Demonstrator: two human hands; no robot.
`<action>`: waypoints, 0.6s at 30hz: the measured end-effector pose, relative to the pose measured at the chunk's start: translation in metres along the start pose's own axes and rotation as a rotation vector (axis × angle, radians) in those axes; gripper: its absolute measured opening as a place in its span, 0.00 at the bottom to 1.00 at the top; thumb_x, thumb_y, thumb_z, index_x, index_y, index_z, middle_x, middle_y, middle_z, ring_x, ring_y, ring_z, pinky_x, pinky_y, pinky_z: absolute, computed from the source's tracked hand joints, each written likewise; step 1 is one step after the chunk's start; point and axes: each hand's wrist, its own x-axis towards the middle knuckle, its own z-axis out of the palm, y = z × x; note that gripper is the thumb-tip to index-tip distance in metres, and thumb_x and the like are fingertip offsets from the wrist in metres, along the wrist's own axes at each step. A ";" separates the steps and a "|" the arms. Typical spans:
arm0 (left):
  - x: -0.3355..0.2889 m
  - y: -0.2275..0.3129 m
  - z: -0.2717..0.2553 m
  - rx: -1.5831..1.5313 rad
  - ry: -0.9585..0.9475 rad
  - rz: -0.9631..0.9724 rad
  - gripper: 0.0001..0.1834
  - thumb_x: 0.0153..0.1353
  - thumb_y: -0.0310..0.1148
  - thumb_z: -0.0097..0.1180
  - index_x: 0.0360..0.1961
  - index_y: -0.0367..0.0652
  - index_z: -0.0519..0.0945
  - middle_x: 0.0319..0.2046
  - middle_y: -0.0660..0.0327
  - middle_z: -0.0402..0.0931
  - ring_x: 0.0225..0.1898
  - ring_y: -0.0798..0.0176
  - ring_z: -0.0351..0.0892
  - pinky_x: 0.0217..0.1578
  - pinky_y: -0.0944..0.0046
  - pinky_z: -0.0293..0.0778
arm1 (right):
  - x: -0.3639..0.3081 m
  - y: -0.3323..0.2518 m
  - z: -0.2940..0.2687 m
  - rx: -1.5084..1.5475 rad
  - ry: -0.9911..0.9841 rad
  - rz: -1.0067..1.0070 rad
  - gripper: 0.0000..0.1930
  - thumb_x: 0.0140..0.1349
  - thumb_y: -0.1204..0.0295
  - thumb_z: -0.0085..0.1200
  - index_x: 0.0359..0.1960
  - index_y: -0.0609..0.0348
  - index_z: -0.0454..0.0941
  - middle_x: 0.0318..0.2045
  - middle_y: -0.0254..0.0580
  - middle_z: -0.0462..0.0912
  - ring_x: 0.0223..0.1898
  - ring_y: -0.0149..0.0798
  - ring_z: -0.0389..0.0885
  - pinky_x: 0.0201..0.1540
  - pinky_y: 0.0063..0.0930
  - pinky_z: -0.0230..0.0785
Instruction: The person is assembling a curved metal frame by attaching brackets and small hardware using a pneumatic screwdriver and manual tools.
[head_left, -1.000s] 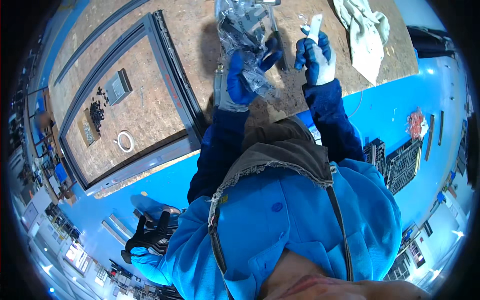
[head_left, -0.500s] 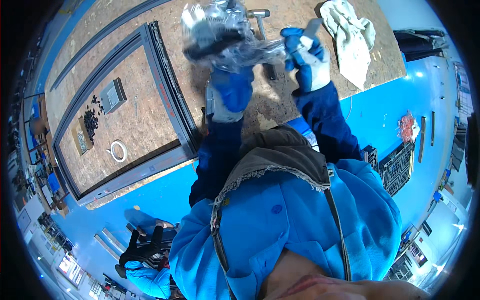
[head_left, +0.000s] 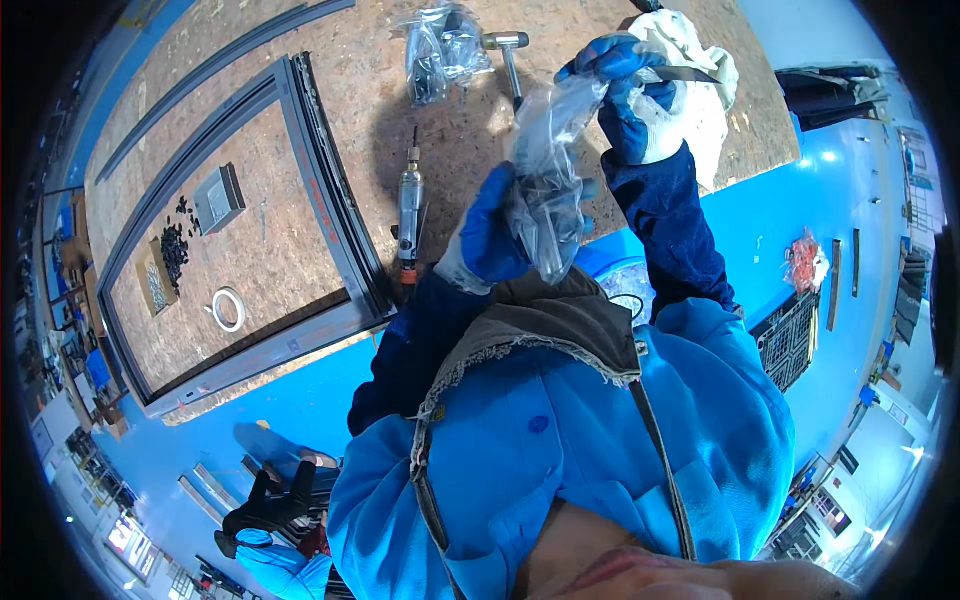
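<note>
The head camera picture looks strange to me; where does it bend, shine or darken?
In the head view: the dark frame looks bowed by the fisheye lens; the clear plastic bag catches whitish highlights; the blue floor shows glare at right; shadow darkens the wooden bench near the slim power tool; corners fall to black.

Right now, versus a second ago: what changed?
The left hand brought a clear bag down toward the body; its top now reaches the right hand, which still holds a blade. A second bag now lies apart by the hammer. Frame and tape stayed put.
</note>
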 end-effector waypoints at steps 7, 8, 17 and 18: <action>0.003 0.004 0.020 0.839 0.588 0.562 0.16 0.60 0.28 0.52 0.49 0.34 0.72 0.40 0.59 0.77 0.39 0.69 0.77 0.43 0.67 0.75 | -0.023 -0.043 -0.064 -0.906 0.229 0.365 0.11 0.63 0.71 0.47 0.45 0.59 0.76 0.28 0.34 0.79 0.23 0.24 0.72 0.26 0.16 0.65; 0.000 0.008 0.016 0.841 0.596 0.559 0.16 0.60 0.28 0.52 0.49 0.34 0.72 0.40 0.59 0.77 0.39 0.69 0.77 0.43 0.67 0.75 | -0.017 -0.048 -0.050 -1.129 0.103 0.386 0.13 0.61 0.77 0.46 0.47 0.57 0.75 0.27 0.35 0.80 0.25 0.23 0.75 0.25 0.15 0.66; 0.005 0.024 0.006 1.018 0.672 0.583 0.15 0.60 0.30 0.56 0.46 0.35 0.73 0.36 0.61 0.77 0.34 0.71 0.76 0.35 0.72 0.74 | -0.039 -0.063 0.015 -1.661 -0.519 0.171 0.19 0.52 0.69 0.54 0.47 0.47 0.71 0.36 0.40 0.73 0.39 0.46 0.77 0.37 0.37 0.72; 0.007 0.023 0.008 1.067 0.721 0.563 0.14 0.60 0.31 0.57 0.44 0.36 0.73 0.35 0.62 0.76 0.32 0.72 0.76 0.32 0.73 0.72 | -0.038 -0.062 0.021 -1.662 -0.515 0.175 0.19 0.52 0.69 0.54 0.47 0.47 0.71 0.36 0.40 0.73 0.39 0.46 0.77 0.37 0.37 0.72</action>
